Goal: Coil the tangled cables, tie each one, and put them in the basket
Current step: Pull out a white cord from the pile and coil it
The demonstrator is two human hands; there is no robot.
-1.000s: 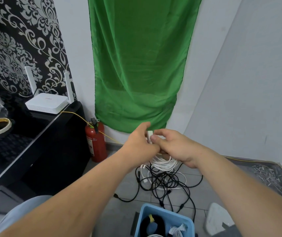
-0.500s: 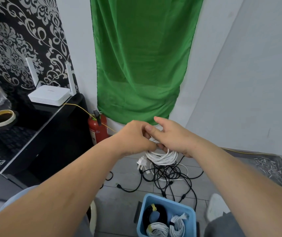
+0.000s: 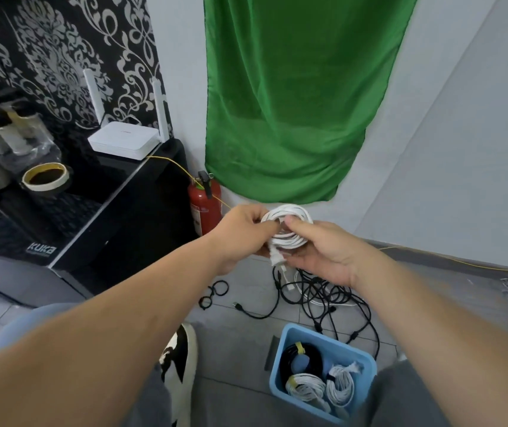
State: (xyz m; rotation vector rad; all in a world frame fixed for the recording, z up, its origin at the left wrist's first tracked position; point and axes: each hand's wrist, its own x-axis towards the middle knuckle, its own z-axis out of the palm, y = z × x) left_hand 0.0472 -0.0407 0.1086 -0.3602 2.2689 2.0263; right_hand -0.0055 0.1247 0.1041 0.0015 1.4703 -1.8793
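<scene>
Head view: both hands are working one white cable coil (image 3: 288, 240), held up in front, above the floor.

- Left hand (image 3: 240, 232) is pinching the coil's left rim, fingers curled on the strands.
- Right hand (image 3: 323, 254) is gripping the right and lower side, thumb pressing over the loops.
- Coil's open face is pointing roughly at the camera. A white plug (image 3: 277, 259) is hanging off the bottom edge. I can't see a tie on it yet.
- Blue basket (image 3: 366, 362) is sitting on the floor below the hands and closer to the person, under the right forearm, so the right hand is nearer for the drop.
- It's already holding one black and two white coils with yellow bands.
- Tangled black cables (image 3: 323, 298) are lying between the coil and the basket, not yet coiled.

Likely next: tie, then lower it down and back.
</scene>
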